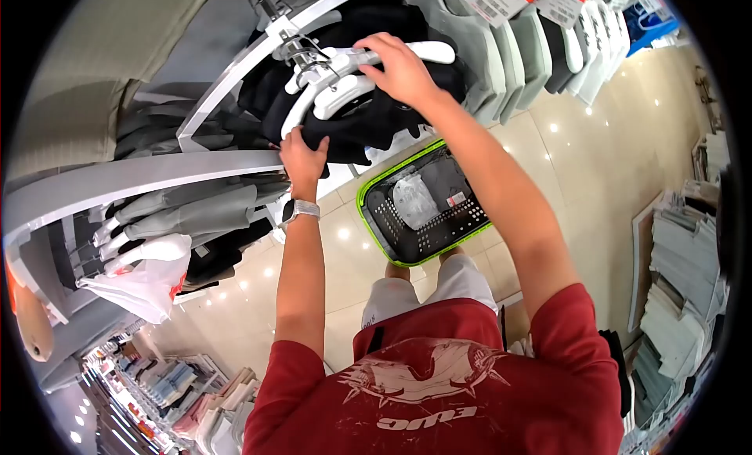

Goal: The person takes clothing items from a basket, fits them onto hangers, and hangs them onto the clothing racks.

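Note:
Black garments [360, 138] hang on white hangers [427, 52] from a rail in front of me. My right hand [398, 67] is at the top of one white hanger, its thumb and fingers around the hanger's arm. Lower and to the left, my left hand [304, 159] has its fingers at the end of another white hanger and the black cloth there; its thumb stands apart. What lies under its fingertips is partly hidden. A watch is on my left wrist.
A black basket with a green rim [368, 231] holds a clear plastic package and dark cloth, below the rack. Grey garments [521, 55] with price tags hang at right. A white metal frame [141, 173] crosses the left. Shelves of folded clothes [674, 290] stand far right.

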Motion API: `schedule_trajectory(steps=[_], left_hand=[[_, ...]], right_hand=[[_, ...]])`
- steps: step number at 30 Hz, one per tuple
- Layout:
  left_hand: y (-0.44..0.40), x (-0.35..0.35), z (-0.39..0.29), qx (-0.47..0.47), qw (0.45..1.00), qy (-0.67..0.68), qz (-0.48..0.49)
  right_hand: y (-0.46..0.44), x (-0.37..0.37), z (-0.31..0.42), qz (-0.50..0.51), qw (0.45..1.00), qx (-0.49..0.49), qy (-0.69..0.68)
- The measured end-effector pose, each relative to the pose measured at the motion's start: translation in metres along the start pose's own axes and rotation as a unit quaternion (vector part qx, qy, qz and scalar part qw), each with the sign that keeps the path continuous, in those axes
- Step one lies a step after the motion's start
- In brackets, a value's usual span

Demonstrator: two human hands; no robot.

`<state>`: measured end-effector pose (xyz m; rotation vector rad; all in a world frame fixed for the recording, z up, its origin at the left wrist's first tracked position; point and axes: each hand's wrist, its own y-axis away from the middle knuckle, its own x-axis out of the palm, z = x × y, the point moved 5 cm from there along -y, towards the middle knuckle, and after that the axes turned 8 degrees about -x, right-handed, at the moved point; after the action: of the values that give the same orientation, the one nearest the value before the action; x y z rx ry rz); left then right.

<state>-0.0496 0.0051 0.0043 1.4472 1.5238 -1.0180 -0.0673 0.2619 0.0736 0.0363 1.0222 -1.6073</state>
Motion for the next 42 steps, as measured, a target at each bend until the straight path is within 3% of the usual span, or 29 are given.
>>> schedule_trajectory(steps=[2,3,6,7,11,14,19,24,27,31,34,36,39,41,42], left_hand=[[0.011,0.015,0.004,-0.009,0.998,0.048,0.03],[-0.011,-0.007,0.008,0.001,0.999,0.036,0.002],[0.013,-0.007,-0.003,0.036,0.999,0.019,-0.003],[0.012,-0.006,0.002,0.01,0.999,0.024,0.039],[0.013,-0.013,0.003,0.012,0.998,0.034,0.049],[0.008,-0.02,0.007,0.033,0.996,0.06,0.064],[-0.001,-0.038,0.004,0.035,0.989,0.066,0.128],[-0.017,-0.037,0.017,0.088,0.988,0.077,0.1],[-0.025,-0.038,0.02,0.107,0.988,0.072,0.088],[-0.034,-0.04,0.015,0.102,0.989,0.048,0.1],[-0.044,-0.043,0.013,0.101,0.988,0.052,0.108],[-0.055,-0.039,0.014,0.088,0.985,0.07,0.133],[-0.073,-0.029,0.012,0.11,0.978,0.097,0.147],[-0.08,-0.023,0.015,0.109,0.978,0.095,0.153],[-0.083,-0.021,0.016,0.1,0.979,0.087,0.152]], right_hand=[[-0.01,0.019,-0.021,0.148,0.989,0.002,-0.014],[-0.044,0.035,-0.023,0.176,0.984,-0.028,0.002],[-0.045,0.042,-0.025,0.239,0.971,0.005,0.033],[-0.045,0.046,-0.024,0.242,0.97,0.009,0.029],[-0.042,0.039,-0.021,0.21,0.977,-0.014,-0.022],[-0.051,0.015,-0.015,0.186,0.981,0.021,-0.042],[-0.045,-0.042,-0.014,0.111,0.993,-0.035,-0.02],[-0.012,-0.105,-0.019,0.034,0.999,0.023,-0.007],[0.007,-0.145,-0.021,0.033,0.993,0.112,0.024],[0.044,-0.185,-0.019,0.031,0.989,0.141,0.018],[0.082,-0.215,-0.018,-0.022,0.988,0.151,0.007],[0.107,-0.235,-0.016,-0.073,0.977,0.186,0.069],[0.13,-0.231,-0.008,-0.016,0.967,0.222,0.121],[0.133,-0.211,-0.002,0.025,0.964,0.258,0.06],[0.139,-0.201,-0.011,0.054,0.97,0.223,0.084]])
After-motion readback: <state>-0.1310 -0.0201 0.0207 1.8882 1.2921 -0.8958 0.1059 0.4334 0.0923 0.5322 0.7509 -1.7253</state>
